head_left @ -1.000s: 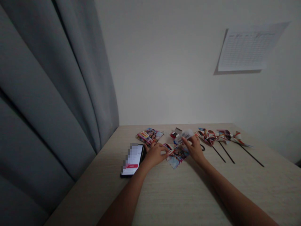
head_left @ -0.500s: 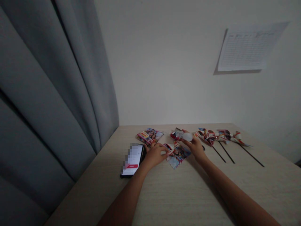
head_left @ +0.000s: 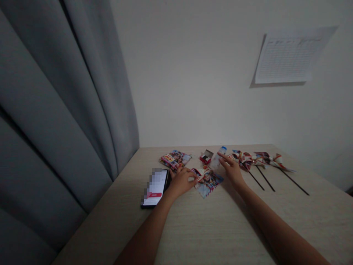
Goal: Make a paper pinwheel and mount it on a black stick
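The left hand (head_left: 180,183) lies low over the bench (head_left: 220,224), its fingers (head_left: 192,175) loosely curled and their tips at the edge of a printed picture card (head_left: 209,183). The pictures do not show whether those fingers pinch the card or only touch it. The right hand (head_left: 232,173) is raised slightly above the bench on the far side of the card, with its fingers (head_left: 224,158) spread open and gripping nothing. The tip of its index finger is against or just beside a small plastic bottle (head_left: 218,157), though it is hard to tell which. The bottle has a blue cap, which points away from the person, and it sits slanted near the back of the bench.

Just left of the bottle is a small red box (head_left: 206,157). A printed booklet (head_left: 175,159) lies beyond the left hand, and a phone (head_left: 154,187) lies face up beside that hand, its screen lit. To the right, a row of paper pinwheels (head_left: 255,159) on black sticks lies flat. A grey curtain (head_left: 55,110) hangs along the left side of the bench, and a printed sheet (head_left: 288,57) is fixed to the wall (head_left: 193,73) above.
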`<action>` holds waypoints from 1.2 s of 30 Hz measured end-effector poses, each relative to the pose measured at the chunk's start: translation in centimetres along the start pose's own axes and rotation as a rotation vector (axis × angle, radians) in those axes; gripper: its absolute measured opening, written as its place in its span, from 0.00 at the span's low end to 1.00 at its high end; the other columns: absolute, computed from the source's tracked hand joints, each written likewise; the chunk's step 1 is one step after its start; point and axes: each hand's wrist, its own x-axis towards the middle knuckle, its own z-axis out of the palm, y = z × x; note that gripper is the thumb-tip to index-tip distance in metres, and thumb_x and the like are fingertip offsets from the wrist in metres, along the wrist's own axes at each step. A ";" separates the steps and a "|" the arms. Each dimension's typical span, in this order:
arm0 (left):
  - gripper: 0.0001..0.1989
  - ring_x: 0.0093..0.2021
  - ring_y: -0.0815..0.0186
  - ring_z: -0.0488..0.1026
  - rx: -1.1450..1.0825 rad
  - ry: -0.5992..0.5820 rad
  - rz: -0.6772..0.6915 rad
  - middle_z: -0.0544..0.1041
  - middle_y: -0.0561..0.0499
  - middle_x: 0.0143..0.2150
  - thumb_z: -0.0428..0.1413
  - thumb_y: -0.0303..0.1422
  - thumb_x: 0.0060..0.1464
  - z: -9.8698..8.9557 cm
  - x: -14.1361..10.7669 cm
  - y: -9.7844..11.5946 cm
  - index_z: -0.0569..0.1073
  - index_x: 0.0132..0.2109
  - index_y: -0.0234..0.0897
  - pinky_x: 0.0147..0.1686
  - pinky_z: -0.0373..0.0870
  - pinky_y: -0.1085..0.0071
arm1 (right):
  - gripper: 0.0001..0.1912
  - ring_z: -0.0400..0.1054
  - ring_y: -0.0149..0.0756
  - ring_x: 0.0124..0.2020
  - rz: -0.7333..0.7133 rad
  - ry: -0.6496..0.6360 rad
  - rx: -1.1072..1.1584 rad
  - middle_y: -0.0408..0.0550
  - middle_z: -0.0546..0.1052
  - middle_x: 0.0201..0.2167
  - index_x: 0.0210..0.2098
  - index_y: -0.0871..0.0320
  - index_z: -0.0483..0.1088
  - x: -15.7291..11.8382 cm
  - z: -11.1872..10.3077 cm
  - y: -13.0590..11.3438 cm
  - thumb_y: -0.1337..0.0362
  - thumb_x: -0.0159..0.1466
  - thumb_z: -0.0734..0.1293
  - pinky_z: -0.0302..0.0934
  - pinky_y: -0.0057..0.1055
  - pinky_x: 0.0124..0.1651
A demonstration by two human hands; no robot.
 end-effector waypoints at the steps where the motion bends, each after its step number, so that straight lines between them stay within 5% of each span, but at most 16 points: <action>1: 0.12 0.69 0.47 0.54 0.002 -0.005 -0.002 0.74 0.50 0.59 0.57 0.46 0.60 0.0 0.0 0.0 0.80 0.48 0.54 0.64 0.30 0.28 | 0.28 0.71 0.50 0.51 -0.041 0.009 -0.079 0.55 0.80 0.49 0.56 0.55 0.75 0.1 -0.1 0.2 0.47 0.60 0.68 0.61 0.49 0.58; 9: 0.11 0.68 0.48 0.55 -0.008 0.013 0.006 0.75 0.52 0.58 0.58 0.46 0.60 0.3 0.1 -0.2 0.80 0.47 0.55 0.64 0.29 0.28 | 0.18 0.61 0.53 0.52 -0.178 0.140 -0.663 0.53 0.77 0.49 0.49 0.45 0.80 0.2 -0.6 1.7 0.59 0.66 0.61 0.52 0.54 0.55; 18: 0.11 0.68 0.48 0.56 -0.016 0.002 0.013 0.74 0.51 0.58 0.59 0.45 0.59 0.2 0.1 -0.3 0.80 0.48 0.55 0.65 0.29 0.29 | 0.18 0.59 0.52 0.52 -0.187 0.127 -0.738 0.52 0.72 0.51 0.46 0.41 0.80 0.1 -0.7 1.5 0.66 0.65 0.62 0.54 0.52 0.52; 36: 0.12 0.68 0.47 0.56 0.011 0.014 0.025 0.74 0.51 0.58 0.57 0.47 0.60 0.2 0.1 -0.2 0.80 0.48 0.55 0.65 0.31 0.29 | 0.18 0.59 0.55 0.54 -0.299 0.149 -0.801 0.57 0.65 0.54 0.50 0.47 0.78 -0.7 -0.5 0.5 0.62 0.64 0.62 0.57 0.53 0.54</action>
